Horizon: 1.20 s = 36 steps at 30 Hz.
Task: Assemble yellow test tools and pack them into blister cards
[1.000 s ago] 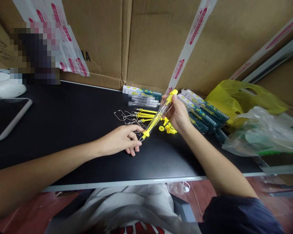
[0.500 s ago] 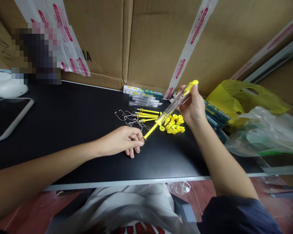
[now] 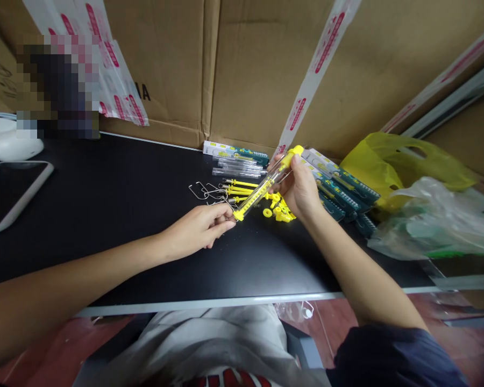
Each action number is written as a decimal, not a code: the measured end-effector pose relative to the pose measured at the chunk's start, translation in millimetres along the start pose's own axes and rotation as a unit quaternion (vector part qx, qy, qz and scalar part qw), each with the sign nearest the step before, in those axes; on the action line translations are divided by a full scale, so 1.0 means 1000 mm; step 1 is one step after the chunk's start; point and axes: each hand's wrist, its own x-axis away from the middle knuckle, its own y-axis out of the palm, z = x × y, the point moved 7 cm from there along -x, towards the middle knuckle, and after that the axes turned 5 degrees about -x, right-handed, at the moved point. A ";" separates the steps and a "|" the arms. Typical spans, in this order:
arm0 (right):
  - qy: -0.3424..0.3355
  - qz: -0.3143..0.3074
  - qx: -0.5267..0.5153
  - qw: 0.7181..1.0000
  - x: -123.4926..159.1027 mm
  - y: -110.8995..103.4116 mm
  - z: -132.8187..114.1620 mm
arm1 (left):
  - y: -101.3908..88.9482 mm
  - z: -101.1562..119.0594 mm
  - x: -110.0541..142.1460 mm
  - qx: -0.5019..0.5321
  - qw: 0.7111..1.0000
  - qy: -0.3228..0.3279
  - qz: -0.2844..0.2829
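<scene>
Head view: I held a transparent tubular spring scale (image 3: 262, 189) aslant at the centre of the dial, its upper end directed between one and two o'clock. The right hand (image 3: 298, 188) gripped that end; the left hand (image 3: 212, 226) was closed on the lower end. From the scale, wire hooks (image 3: 205, 192) lay at nine o'clock, printed cartons (image 3: 344, 196) at three.

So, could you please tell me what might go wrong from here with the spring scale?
The spring scale could slip, since the left hand has its fingers only at the lower end. The right hand might knock the loose yellow parts lying close by. The overlapping wire hooks beside the left hand could snag.
</scene>
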 end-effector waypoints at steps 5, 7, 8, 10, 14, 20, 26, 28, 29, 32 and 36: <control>0.010 0.003 0.010 1.000 0.003 0.004 -0.002 | -0.009 0.004 0.000 -0.070 0.995 0.043 0.051; 0.019 0.006 0.006 1.000 0.004 0.005 -0.002 | -0.011 0.007 0.000 -0.089 0.993 0.054 0.061; 0.024 0.009 0.003 1.000 0.004 0.004 -0.001 | -0.012 0.007 0.000 -0.093 0.992 0.054 0.062; 0.031 0.016 -0.003 0.999 0.004 0.004 0.000 | -0.012 0.005 -0.001 -0.097 0.993 0.047 0.053; 0.038 0.023 -0.021 0.999 0.004 0.003 0.003 | -0.012 0.002 -0.002 -0.142 0.988 0.036 0.044; 0.033 0.033 -0.007 0.999 0.001 -0.002 0.004 | -0.015 0.007 0.001 -0.225 0.970 0.056 0.070; 0.028 0.047 0.004 0.998 0.000 -0.005 0.005 | -0.015 0.011 0.002 -0.266 0.959 0.067 0.072; 0.019 0.049 0.008 0.999 0.000 -0.006 0.003 | -0.015 0.012 0.003 -0.279 0.955 0.070 0.073; 0.012 0.050 0.011 0.999 -0.001 -0.008 0.001 | -0.015 0.012 0.003 -0.283 0.954 0.071 0.073; -0.007 0.055 0.016 0.998 -0.003 -0.012 -0.005 | -0.016 0.011 0.002 -0.281 0.954 0.068 0.080; 0.004 0.046 -0.002 0.999 -0.002 -0.009 -0.003 | -0.018 0.006 0.000 -0.234 0.967 0.054 0.084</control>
